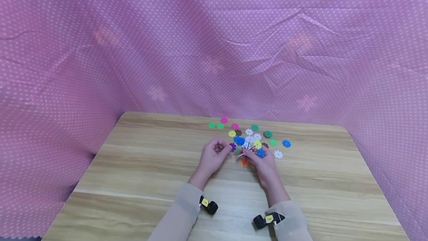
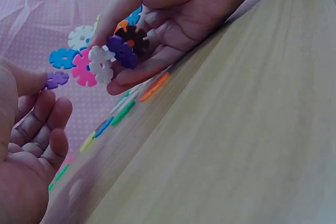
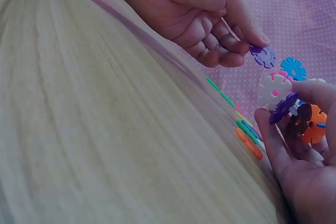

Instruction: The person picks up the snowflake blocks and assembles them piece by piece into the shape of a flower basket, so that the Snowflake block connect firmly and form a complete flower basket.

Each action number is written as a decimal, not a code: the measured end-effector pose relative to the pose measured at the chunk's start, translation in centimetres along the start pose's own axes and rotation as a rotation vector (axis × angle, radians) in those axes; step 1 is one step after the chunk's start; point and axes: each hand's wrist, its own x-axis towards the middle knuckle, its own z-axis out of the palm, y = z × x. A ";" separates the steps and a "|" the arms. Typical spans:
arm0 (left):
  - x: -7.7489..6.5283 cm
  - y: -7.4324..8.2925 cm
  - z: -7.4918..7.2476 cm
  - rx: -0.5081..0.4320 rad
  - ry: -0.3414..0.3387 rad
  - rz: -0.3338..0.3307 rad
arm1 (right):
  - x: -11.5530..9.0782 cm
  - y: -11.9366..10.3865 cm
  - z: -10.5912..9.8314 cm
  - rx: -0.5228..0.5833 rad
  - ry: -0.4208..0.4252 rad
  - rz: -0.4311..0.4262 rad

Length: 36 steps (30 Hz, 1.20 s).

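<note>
- The purple disc (image 1: 232, 147) seemed the piece likeliest to drop: the left hand (image 1: 212, 157) pinched it by one edge only, so a small twist or a slackened thumb would have been enough to free it.
- The cluster of discs (image 2: 101, 64) looked prone to coming apart; its pieces appeared to meet only at narrow notches, and a hard squeeze or sideways push risked popping one loose.
- The purple disc stood near the cluster but apart from it, at about 9 o'clock in the head view; any contact at a skewed angle was likely to jar the joints.
- Anything dropped risked getting mixed up with the loose discs (image 1: 249, 132), which lay on the tabletop (image 1: 150, 159) mostly from 10 to 3 o'clock around the cluster.
- An orange disc (image 1: 245, 163) lay at about 7 o'clock from the cluster, where a lowered wrist could well have brushed it aside.
- The left forearm reached in from 7 o'clock and pointed toward 1; thumb and fingertip met on the disc, the other fingers loosely bent.
- The right hand (image 1: 265, 164) came from 5 o'clock, aimed at 11, grasping the cluster between thumb and fingers.
- Both hands kept their pieces raised above the tabletop.
</note>
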 end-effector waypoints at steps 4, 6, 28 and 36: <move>-0.2 0.3 0.2 -0.029 -0.022 -0.003 | -0.1 0.0 0.0 0.016 -0.002 0.002; -0.2 0.3 0.3 -0.032 -0.025 -0.005 | -0.1 -0.1 0.0 0.008 -0.003 0.005; -0.4 0.5 0.4 0.034 -0.065 -0.026 | 0.2 0.0 0.0 -0.088 0.029 -0.002; -0.3 0.5 0.3 0.051 -0.038 -0.039 | 0.2 0.0 0.1 -0.105 0.035 -0.008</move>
